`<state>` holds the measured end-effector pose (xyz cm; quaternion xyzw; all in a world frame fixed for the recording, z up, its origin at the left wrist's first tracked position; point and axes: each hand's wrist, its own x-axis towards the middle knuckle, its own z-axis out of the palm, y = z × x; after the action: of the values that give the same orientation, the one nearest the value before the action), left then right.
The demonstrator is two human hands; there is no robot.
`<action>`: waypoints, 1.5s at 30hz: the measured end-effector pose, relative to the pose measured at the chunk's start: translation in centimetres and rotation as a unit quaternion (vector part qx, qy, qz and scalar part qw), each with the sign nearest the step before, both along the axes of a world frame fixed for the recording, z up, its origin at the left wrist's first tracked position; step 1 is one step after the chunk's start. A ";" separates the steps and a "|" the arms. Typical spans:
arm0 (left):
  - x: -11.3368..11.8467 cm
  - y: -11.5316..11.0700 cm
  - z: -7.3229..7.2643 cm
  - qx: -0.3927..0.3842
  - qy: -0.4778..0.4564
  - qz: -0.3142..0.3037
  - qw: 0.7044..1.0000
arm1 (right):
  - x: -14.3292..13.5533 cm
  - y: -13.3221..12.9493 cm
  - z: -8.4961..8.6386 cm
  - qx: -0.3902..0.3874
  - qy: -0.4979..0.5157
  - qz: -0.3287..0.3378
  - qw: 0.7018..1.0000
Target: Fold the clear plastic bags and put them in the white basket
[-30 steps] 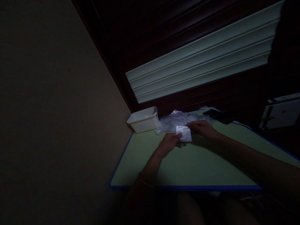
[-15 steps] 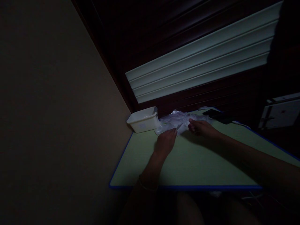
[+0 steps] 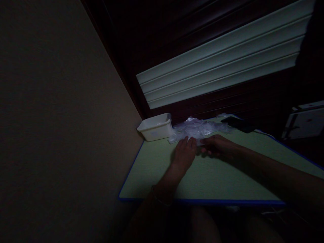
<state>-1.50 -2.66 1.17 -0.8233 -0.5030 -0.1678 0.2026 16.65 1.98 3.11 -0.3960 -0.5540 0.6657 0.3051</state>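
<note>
Clear plastic bags (image 3: 196, 127) lie in a crumpled heap across the far part of the pale green table (image 3: 215, 182). At the heap's near edge, my left hand (image 3: 186, 153) rests with its fingers stretched out and slightly apart, touching the plastic. My right hand (image 3: 218, 145) is just to the right of it, thumb and fingers closed on the edge of a clear plastic bag. Its lower fingers are loosely curled. Dim light hides the bag's exact outline between the two hands.
A white plastic bin (image 3: 155, 130) stands at the table's back left corner, against the wall (image 3: 76, 135). A dark flat object (image 3: 238, 124) lies at the back right. Behind the table is a dark panel with pale slats (image 3: 217, 60). Blue edging (image 3: 202, 201) borders the tabletop.
My hands have come closer together and slightly nearer to me. My left hand has gone from a pinch on a piece of plastic to outstretched fingers; the right has lowered to the bag's edge.
</note>
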 end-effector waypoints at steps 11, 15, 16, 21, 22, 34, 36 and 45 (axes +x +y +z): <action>-0.8 0.2 -0.1 -0.031 -0.136 -0.021 0.990 | 0.0 0.5 -0.6 0.082 -0.002 -0.050 0.995; -1.6 1.2 -0.4 -0.103 -0.340 -0.023 0.934 | 0.1 0.6 -0.3 0.110 0.001 -0.059 0.992; -1.6 1.6 -0.4 -0.136 -0.411 -0.018 0.901 | 0.1 0.6 -0.2 0.113 0.001 -0.058 0.992; -1.3 2.7 0.3 -0.316 -0.704 -0.022 0.636 | 0.2 1.1 -0.3 0.170 -0.022 -0.050 0.984; -1.2 2.6 0.4 -0.330 -0.719 -0.035 0.611 | 0.3 1.2 -0.4 0.184 -0.030 -0.043 0.982; -0.8 1.9 0.3 -0.330 -0.675 -0.035 0.659 | 0.4 1.1 -1.0 0.228 -0.048 -0.019 0.972; -0.8 1.9 0.4 -0.331 -0.670 -0.031 0.664 | 0.5 1.0 -0.8 0.235 -0.046 -0.016 0.971; -1.0 2.2 0.1 -0.326 -0.673 -0.046 0.662 | 0.5 1.0 -1.2 0.183 -0.014 -0.030 0.983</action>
<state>-2.52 -0.43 1.28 -0.5209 -0.4865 -0.5109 -0.4805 17.17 2.94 1.91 -0.3594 -0.6584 0.5382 0.3843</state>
